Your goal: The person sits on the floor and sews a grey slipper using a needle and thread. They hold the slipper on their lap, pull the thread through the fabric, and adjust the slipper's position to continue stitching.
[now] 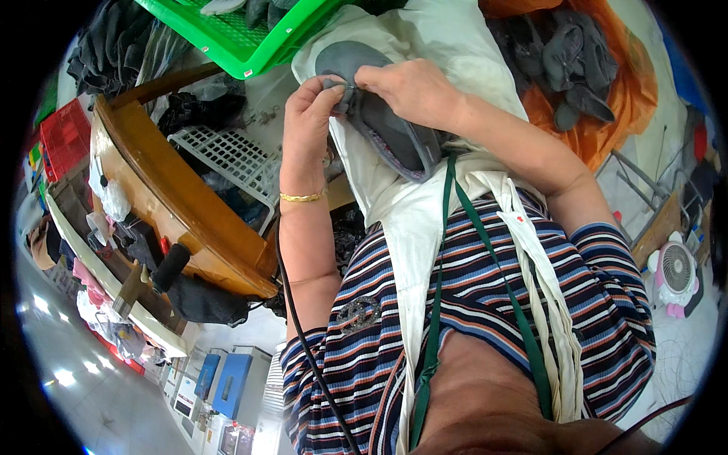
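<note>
A dark grey cloth shoe point(393, 130) lies over the white apron point(470, 38) on my lap, its opening facing me and its lining showing in patterned colours. My left hand point(312, 106) pinches the left edge of the shoe between thumb and fingers. From the other side, my right hand point(415, 89) reaches across the shoe, with thumb and forefinger closed on the same edge close to the left fingertips. Whether anything small is held between the fingertips cannot be made out. The rounded grey end of the shoe point(349, 59) sticks out beyond both hands.
Beyond my hands stands a bright green plastic crate point(246, 57) with grey pieces inside. At right, an orange bag point(633, 91) holds several grey shoes point(569, 57). A curved wooden table point(163, 182) and a white plastic rack point(227, 163) are at left. A small fan point(675, 269) is at far right.
</note>
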The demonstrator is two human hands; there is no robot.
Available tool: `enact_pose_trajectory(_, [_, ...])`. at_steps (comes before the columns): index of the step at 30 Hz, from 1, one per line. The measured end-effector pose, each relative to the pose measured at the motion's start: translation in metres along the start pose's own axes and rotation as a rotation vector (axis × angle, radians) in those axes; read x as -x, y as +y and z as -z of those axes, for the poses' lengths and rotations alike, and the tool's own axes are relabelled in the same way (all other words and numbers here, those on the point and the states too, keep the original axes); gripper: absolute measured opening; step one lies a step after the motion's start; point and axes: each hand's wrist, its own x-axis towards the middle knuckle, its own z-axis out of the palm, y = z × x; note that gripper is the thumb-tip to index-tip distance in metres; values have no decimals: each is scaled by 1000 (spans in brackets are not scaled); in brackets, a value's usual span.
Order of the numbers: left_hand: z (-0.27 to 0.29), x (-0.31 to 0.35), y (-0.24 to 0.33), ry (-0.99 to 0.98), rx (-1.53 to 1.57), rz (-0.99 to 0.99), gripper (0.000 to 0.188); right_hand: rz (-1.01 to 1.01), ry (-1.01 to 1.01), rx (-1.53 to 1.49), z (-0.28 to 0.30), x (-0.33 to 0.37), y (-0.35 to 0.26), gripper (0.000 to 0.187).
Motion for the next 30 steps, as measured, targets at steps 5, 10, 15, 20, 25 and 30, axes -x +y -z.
enact_pose_trajectory(5, [1,1,1,-34,25,17,15,-7,52,-58,-4,2,-4,7])
enact_pose_trajectory(10, [4,0,1,-68,63,25,15,-35,125,-136,-8,1,-9,10])
enact_pose_trajectory(15, [2,1,0,-16,101,54,15,31,112,-258,-6,-1,-4,12])
enact_pose_trajectory(20, [2,2,-1,-31,97,25,14,88,-18,-237,3,-1,8,12])
enact_pose_trajectory(25, [3,1,-4,-39,102,16,15,176,-9,-230,5,1,16,17])
enact_pose_trajectory(30, [1,1,-1,-32,98,21,15,195,-2,-259,5,2,20,17])
